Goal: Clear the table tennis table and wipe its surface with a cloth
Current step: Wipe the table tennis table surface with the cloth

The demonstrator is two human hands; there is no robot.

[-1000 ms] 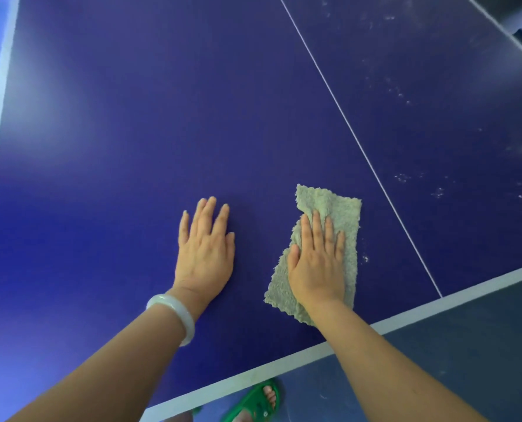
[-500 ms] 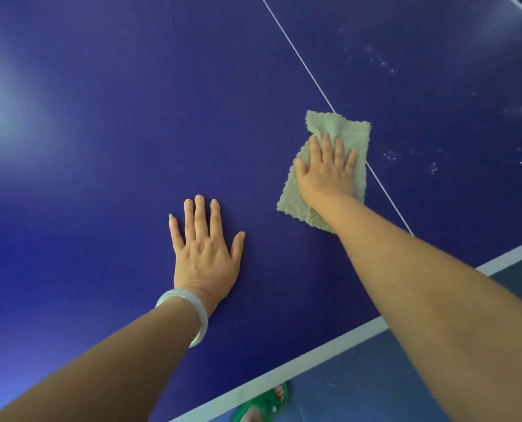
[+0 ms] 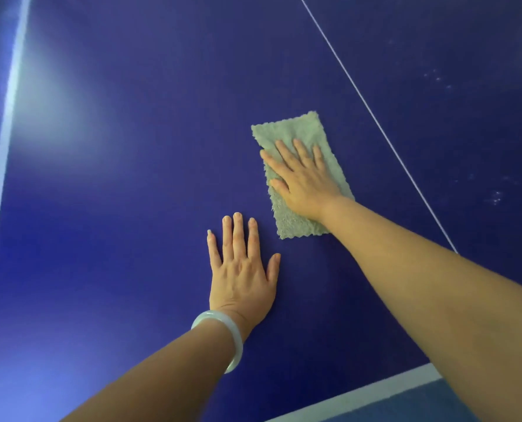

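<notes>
The dark blue table tennis table (image 3: 131, 208) fills the view. A folded grey-green cloth (image 3: 290, 129) lies flat on it, left of the thin white centre line (image 3: 375, 117). My right hand (image 3: 302, 178) presses the cloth with straight, spread fingers, covering its middle. My left hand (image 3: 241, 269) rests flat on the bare surface just below and left of the cloth, fingers straight; a pale bangle sits on that wrist.
White dusty specks (image 3: 494, 197) dot the surface right of the centre line. The table's white near edge (image 3: 375, 391) runs along the bottom right, its white side edge (image 3: 3, 147) along the left. Blue floor (image 3: 421, 409) shows beyond the near edge.
My right hand has slid the cloth leftward, off the centre line and closer to my left hand. The left hand has stayed flat in place.
</notes>
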